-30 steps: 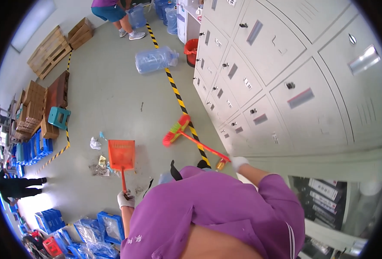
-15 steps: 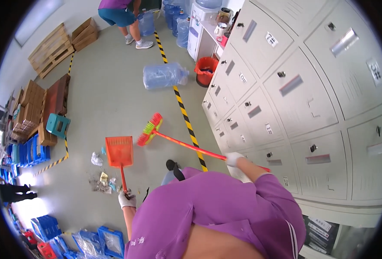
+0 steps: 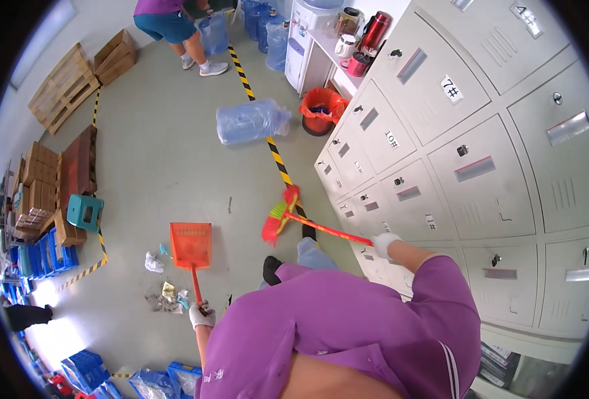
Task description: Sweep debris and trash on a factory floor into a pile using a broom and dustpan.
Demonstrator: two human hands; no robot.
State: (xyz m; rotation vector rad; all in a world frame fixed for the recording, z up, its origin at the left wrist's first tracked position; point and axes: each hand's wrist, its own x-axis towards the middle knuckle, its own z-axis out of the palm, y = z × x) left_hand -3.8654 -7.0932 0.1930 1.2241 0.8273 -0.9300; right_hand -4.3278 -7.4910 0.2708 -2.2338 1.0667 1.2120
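In a white glove, my left hand (image 3: 202, 315) grips the handle of an orange dustpan (image 3: 191, 245), whose pan points away from me over the floor. My gloved right hand (image 3: 386, 245) is closed round the red pole of a broom (image 3: 280, 216) with a red and green head. That head is at the yellow-and-black floor tape, right of the dustpan. A heap of litter (image 3: 168, 298), with dirt and crumpled scraps, lies beside the dustpan handle on the left. Crumpled white plastic (image 3: 153, 262) rests left of the pan.
Grey lockers (image 3: 434, 179) line my right side. A large clear water bottle (image 3: 251, 122) lies ahead across the tape, near a red-lined bin (image 3: 321, 112). Another person (image 3: 174, 30) stands at the far end by water bottles. A teal stool (image 3: 85, 212) and boxes (image 3: 38, 189) stand left.
The broom head has swung right and nearer to me, from beside the dustpan to the floor tape. My right hand has moved slightly right. The dustpan is still in my left hand.
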